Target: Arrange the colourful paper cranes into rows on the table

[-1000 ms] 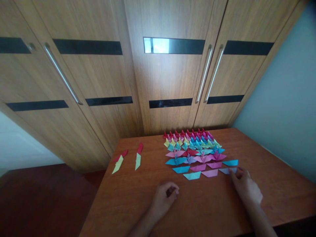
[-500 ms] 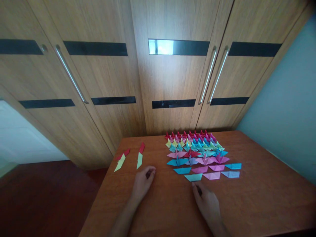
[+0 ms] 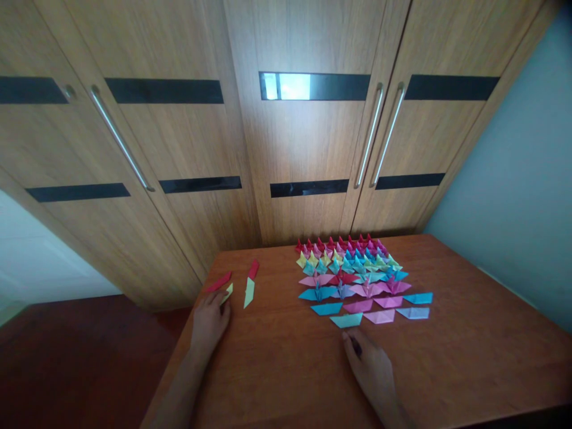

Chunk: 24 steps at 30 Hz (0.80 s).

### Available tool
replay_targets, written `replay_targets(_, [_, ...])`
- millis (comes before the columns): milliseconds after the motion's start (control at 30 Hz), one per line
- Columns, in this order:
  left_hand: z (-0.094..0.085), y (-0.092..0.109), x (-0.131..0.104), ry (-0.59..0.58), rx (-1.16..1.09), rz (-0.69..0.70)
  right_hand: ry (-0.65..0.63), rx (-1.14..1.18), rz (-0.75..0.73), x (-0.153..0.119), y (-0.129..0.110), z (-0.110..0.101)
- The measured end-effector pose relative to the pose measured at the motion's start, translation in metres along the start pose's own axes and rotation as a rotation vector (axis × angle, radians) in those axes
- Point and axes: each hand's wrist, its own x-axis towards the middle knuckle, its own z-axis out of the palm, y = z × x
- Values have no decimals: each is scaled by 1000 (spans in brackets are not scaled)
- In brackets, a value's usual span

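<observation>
Left hand (image 3: 211, 322) partly covers yellow strip (image 3: 228, 292), left on table (image 3: 286, 369). Right hand (image 3: 370, 366) curls near mint strip (image 3: 346, 320). Can't tell if either's fingers pinch. Careless left drag could shift adjacent red strip (image 3: 218, 281).

Likely a home — wooden wardrobe (image 3: 308, 146)

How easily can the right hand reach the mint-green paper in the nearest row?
Probably yes: the right hand is just on the near side of that mint-green paper, and no other paper shows between them.
</observation>
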Motion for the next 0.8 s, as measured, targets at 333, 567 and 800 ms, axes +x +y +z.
replay_targets(333, [6,17,13,-33,-220,115,14,-18,-14,0,1,0])
replay_targets(567, [-8,-19,40,-81,174,-198,12,-17,-16,0,1,0])
replay_targets(800, [-6,-30,39,-153,163,-287,12,13,-16,0,-1,-1])
